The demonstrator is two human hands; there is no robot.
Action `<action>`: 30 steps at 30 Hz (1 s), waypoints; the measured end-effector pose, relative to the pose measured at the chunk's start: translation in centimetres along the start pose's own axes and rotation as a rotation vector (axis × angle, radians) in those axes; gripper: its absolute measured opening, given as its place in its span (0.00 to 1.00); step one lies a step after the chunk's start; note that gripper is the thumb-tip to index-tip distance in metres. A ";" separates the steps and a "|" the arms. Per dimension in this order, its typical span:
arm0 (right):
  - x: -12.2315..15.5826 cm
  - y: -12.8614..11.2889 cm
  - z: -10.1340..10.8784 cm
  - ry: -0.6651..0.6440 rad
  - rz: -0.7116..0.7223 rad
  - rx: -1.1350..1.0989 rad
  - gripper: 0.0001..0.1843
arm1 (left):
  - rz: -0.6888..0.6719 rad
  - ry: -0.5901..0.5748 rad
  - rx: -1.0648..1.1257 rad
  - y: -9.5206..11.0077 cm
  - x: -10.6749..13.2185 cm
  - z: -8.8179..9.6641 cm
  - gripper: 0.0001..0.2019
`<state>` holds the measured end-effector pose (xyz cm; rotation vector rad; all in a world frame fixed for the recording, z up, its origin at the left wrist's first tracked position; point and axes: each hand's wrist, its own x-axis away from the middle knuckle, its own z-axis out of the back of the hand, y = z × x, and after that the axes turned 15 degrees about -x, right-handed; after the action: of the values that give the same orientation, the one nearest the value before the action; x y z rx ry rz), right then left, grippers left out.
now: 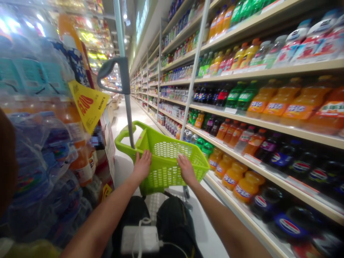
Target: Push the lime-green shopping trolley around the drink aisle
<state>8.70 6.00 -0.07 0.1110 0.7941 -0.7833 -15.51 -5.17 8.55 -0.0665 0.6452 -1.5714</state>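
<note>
A lime-green plastic shopping basket (pixel 172 163) with perforated sides stands in front of my knees. My left hand (pixel 143 165) lies on its near rim toward the left end, fingers hooked over the edge. Farther right on the same rim rests my right hand (pixel 186 169), its fingers bent over the top and the thumb side partly hidden. Both hands appear to grip the basket. I make out nothing inside it. A grey loop handle (pixel 114 76) on a metal pole (pixel 129 122) rises at the basket's left end.
Shelves of bottled drinks (pixel 264 96) line the right side. At left are wrapped water bottles (pixel 40 154) and a yellow price sign (pixel 88 104). A white box with a cable (pixel 140 239) lies at my lap. The aisle floor (pixel 122 111) runs ahead.
</note>
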 end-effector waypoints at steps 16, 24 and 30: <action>-2.9 -7.4 -2.6 0.090 0.165 -0.209 0.23 | -0.073 -0.041 -0.015 2.2 -0.1 1.1 0.28; 2.7 3.6 2.6 0.010 -0.150 0.036 0.25 | -0.045 -0.044 0.001 2.3 -0.1 1.0 0.29; 0.1 -1.9 0.1 0.059 0.012 -0.129 0.25 | -0.110 -0.034 0.026 4.8 -1.0 1.4 0.30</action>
<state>7.57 4.55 0.24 0.0239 0.8967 -0.7182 -10.44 -4.55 7.95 -0.1112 0.6029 -1.6811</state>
